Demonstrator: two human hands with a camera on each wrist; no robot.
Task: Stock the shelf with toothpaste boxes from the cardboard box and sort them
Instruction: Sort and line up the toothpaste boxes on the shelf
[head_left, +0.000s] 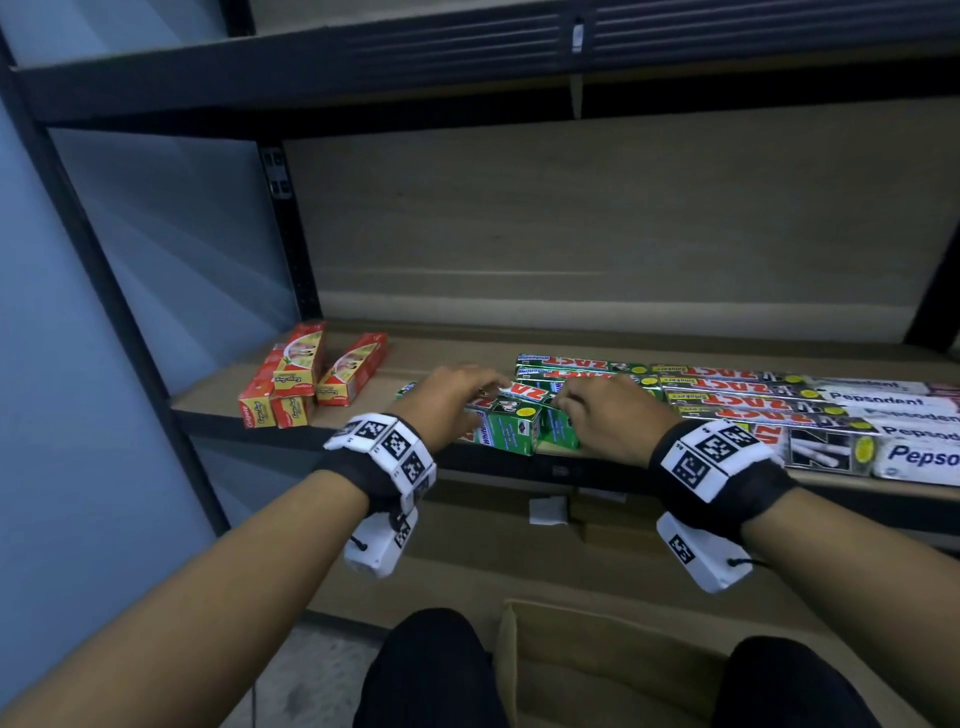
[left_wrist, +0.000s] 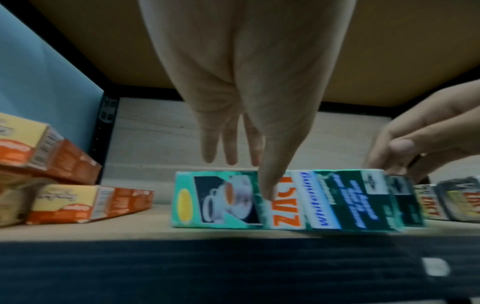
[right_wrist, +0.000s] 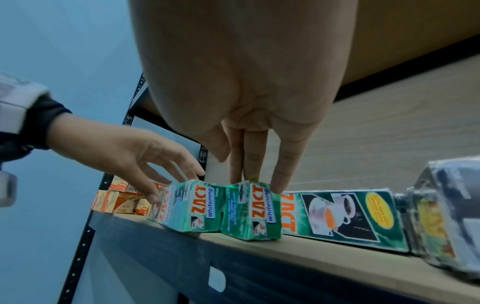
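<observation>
Left hand (head_left: 451, 397) and right hand (head_left: 605, 415) – fingers straight – pressing green "ZACT Whitening" boxes (head_left: 511, 423), "Pepsodent" boxes (head_left: 914, 457) beside

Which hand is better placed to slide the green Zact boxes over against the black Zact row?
Left hand: it sits on the far side of the green Zact boxes from the black Zact row, so it could probably push them over.

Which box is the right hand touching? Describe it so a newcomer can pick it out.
On the wooden shelf, between the red boxes and the black Zact row, sit green Zact boxes. It is the rightmost green box, end-on at the shelf edge under the right hand.
</observation>
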